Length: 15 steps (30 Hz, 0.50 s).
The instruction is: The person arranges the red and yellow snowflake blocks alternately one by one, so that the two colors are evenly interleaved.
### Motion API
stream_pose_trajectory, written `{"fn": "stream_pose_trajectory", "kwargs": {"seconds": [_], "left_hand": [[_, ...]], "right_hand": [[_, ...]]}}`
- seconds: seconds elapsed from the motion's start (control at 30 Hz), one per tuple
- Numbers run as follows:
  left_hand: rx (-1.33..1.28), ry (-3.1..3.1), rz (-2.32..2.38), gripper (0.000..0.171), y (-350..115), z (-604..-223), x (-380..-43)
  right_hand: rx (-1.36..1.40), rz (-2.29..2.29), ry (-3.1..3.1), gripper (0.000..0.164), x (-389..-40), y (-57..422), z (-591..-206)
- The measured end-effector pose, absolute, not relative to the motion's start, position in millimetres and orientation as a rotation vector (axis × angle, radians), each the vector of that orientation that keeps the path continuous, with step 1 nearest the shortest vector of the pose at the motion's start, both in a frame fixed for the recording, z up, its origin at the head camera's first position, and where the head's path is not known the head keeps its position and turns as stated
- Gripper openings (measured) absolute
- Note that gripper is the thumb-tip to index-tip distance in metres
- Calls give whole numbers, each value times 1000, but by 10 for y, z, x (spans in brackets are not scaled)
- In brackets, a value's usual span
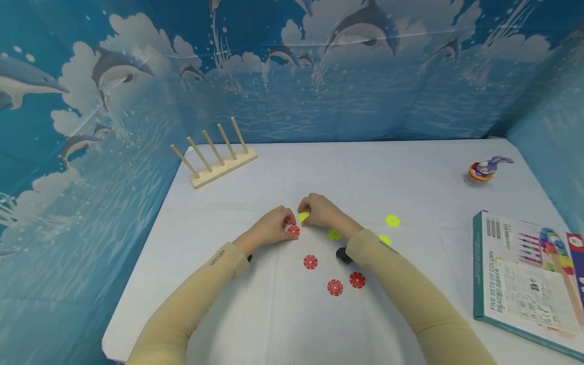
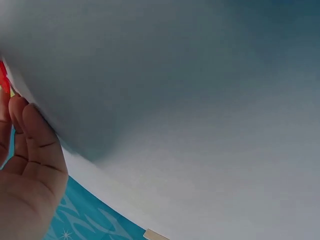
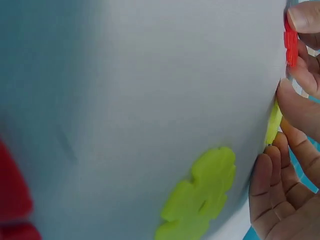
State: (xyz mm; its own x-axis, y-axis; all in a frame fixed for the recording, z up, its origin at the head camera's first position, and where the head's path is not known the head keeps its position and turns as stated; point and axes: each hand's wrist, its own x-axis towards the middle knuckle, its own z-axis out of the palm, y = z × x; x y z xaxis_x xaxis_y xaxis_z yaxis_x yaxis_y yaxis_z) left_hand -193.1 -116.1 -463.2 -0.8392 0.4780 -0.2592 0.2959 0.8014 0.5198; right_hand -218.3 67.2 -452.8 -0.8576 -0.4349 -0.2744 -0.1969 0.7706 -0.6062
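Near the middle of the white table my left hand (image 1: 272, 226) pinches a red notched disc (image 1: 293, 230) between thumb and fingers. Just beside it, my right hand (image 1: 321, 210) holds a yellow notched disc (image 1: 303, 217) in the same way. In the right wrist view the red disc (image 3: 290, 47) and the yellow disc (image 3: 273, 122) are seen edge-on, close together but apart. Three more red discs (image 1: 310, 261) lie nearer the person. Around the right forearm lie other yellow discs (image 1: 334, 233), one partly covered by the sleeve.
A wooden rack with several upright pegs (image 1: 223, 165) stands at the back left. On the right are a purple rabbit-like toy (image 1: 485, 170) and a flat box (image 1: 524, 274) with printed beads. Dolphin-patterned curtains (image 1: 319, 116) hang behind and beside the table (image 1: 255, 319).
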Motion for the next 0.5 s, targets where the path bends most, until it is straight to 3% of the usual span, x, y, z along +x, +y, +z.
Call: {"fn": "stream_pose_trajectory", "kwargs": {"seconds": [0.5], "left_hand": [[454,2583,824,24,-1323,-4576,-2120]], "right_hand": [[-346,-937,2498,15,-2241,676,-4548]]}}
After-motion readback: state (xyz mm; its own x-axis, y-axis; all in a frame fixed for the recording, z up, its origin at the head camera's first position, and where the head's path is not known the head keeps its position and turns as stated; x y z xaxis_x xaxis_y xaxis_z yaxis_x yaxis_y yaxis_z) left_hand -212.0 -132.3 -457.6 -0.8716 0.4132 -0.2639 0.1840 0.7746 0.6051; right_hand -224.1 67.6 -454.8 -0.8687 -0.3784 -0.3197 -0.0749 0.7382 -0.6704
